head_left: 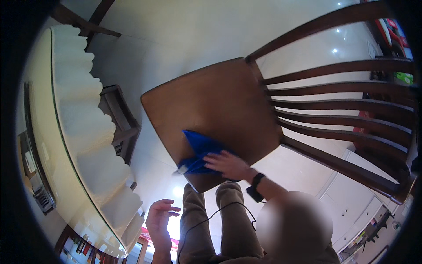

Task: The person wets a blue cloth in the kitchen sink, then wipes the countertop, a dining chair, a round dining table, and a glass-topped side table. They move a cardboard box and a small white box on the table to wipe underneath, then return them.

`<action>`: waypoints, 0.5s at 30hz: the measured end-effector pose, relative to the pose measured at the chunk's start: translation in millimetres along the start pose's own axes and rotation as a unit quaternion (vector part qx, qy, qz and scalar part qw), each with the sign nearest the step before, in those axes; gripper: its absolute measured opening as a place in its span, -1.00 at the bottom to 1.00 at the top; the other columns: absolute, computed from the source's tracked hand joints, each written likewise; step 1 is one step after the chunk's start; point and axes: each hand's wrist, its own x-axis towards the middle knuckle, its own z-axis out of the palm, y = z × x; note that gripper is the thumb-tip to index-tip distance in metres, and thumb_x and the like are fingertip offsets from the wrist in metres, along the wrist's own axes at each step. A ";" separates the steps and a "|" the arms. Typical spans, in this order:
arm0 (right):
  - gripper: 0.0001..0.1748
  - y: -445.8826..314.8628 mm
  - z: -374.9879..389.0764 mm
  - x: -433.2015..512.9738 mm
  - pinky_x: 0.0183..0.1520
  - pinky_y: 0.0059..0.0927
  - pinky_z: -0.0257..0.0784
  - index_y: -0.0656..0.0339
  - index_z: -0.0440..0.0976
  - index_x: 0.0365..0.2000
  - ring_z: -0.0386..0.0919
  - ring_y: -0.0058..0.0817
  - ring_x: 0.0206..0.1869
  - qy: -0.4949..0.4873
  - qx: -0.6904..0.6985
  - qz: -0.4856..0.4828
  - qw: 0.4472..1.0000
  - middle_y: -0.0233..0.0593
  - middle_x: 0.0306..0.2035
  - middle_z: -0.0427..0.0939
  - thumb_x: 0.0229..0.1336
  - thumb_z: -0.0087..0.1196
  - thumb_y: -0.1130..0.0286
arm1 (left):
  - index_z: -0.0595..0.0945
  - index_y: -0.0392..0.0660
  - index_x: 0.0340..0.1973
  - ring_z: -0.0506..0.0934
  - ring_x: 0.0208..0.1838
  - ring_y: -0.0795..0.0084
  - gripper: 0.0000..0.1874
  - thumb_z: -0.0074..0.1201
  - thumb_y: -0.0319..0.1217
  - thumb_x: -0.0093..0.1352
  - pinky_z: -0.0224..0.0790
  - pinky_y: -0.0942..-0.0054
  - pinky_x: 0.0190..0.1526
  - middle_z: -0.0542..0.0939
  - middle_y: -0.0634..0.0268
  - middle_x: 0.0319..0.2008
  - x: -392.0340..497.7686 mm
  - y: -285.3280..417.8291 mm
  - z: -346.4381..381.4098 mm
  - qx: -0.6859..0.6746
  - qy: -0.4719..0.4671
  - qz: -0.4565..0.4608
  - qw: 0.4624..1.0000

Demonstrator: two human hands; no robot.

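A brown wooden chair seat (211, 95) lies in front of me, its slatted back to the right. Spread over the seat's near corner is a crumpled blue cloth (206, 145) with a pale tag-like patch (182, 169) at its left end. My right hand (227, 165) holds the cloth down against the wood, palm down, fingers extended over it. A black band with a dark device (256, 188) is on that wrist. My left hand (161, 214) hovers left of my knees, fingers loosely bent and apart, holding nothing.
To the left stands a table (43, 115) with a scalloped white cloth (85, 132) hanging from its edge. Dark wooden furniture (120, 122) sits beyond it. A black cable (211, 216) crosses my legs. White cabinets (349, 211) are at the lower right.
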 end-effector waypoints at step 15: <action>-0.50 -22.6 101.8 -158.5 0.16 -0.19 0.35 0.26 0.39 0.08 0.49 -0.05 0.06 0.385 0.386 0.638 0.544 0.14 -0.03 0.53 0.06 0.00 0.42 | 0.49 -0.29 -0.18 0.61 -0.20 0.27 -0.83 -0.11 -0.46 0.37 0.47 0.37 -0.17 0.55 0.04 -0.12 -19.4 31.4 5.6 0.028 -0.124 0.048 0.991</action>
